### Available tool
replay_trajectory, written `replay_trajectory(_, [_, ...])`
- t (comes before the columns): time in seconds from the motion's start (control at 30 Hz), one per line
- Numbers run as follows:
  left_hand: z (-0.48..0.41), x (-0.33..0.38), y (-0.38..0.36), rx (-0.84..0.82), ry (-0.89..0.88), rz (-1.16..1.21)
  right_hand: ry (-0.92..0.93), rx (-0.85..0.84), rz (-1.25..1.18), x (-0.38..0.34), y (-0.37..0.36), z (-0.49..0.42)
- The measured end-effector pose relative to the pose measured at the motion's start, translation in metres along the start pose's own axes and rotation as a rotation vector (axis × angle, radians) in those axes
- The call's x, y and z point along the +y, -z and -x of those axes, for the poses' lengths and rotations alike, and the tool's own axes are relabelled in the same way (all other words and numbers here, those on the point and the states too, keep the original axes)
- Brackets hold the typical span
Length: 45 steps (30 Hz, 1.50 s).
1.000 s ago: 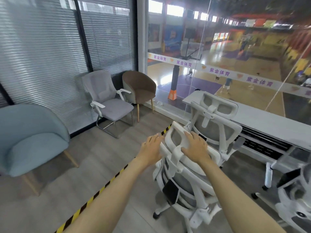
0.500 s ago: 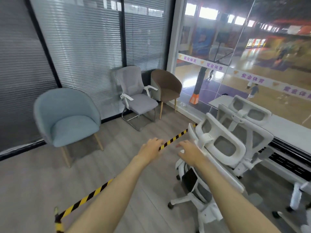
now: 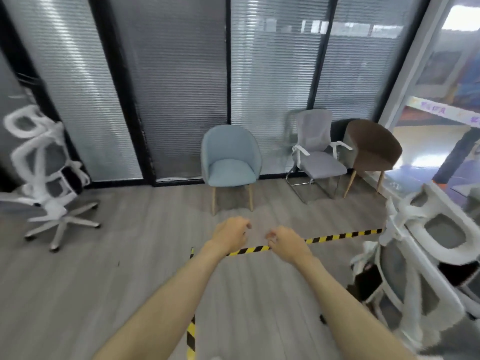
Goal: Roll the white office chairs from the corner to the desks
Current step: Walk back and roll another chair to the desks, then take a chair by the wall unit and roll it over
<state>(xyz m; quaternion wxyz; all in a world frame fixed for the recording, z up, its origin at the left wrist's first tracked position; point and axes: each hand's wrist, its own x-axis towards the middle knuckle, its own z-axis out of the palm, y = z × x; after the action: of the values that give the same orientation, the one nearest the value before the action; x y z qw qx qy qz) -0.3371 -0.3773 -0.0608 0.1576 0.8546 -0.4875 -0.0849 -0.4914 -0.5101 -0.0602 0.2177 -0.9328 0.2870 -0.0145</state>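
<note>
A white office chair (image 3: 405, 258) with a mesh back stands at the right edge, its headrest tilted toward me. Another white office chair (image 3: 44, 172) on a five-star base stands far left by the dark glass wall. My left hand (image 3: 231, 236) and my right hand (image 3: 285, 244) hover over the floor in the middle, fingers loosely curled, holding nothing. Both hands are well apart from either white chair.
A light blue tub chair (image 3: 230, 162), a grey cantilever chair (image 3: 317, 154) and a brown tub chair (image 3: 371, 149) line the blind-covered glass wall. Yellow-black tape (image 3: 337, 236) crosses the grey wood floor. A glass wall (image 3: 441, 74) rises at the right.
Both hands have come off the white chair's headrest. My view has swung left, so that chair now sits at the right edge and a second white chair appears far left.
</note>
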Motion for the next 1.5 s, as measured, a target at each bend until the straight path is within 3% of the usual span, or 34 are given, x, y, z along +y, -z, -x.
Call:
replay_trajectory(0.27, [0.171, -0.142, 0.057, 0.063, 0.305, 0.013, 0.240, -0.135, 0.040, -0.188, -0.077, 0.032])
replay_trajectory(0.67, [0.506, -0.436, 0.145, 0.215, 0.733, 0.100, 0.525, -0.362, 0.020, -0.568, -0.261, 0.107])
replay_trajectory(0.9, [0.674, -0.542, 0.175, 0.284, 0.940, 0.118, 0.713, -0.462, 0.013, -0.754, -0.344, 0.172])
replay_trajectory(1.2, [0.821, -0.645, 0.217, 0.392, 1.172, 0.107, 0.934, -0.582, 0.073, -0.941, -0.444, 0.211])
replay_trajectory(1.5, [0.915, -0.778, 0.276, 0.368, 1.398, 0.055, 1.039, -0.702, 0.052, -1.120, -0.554, 0.195])
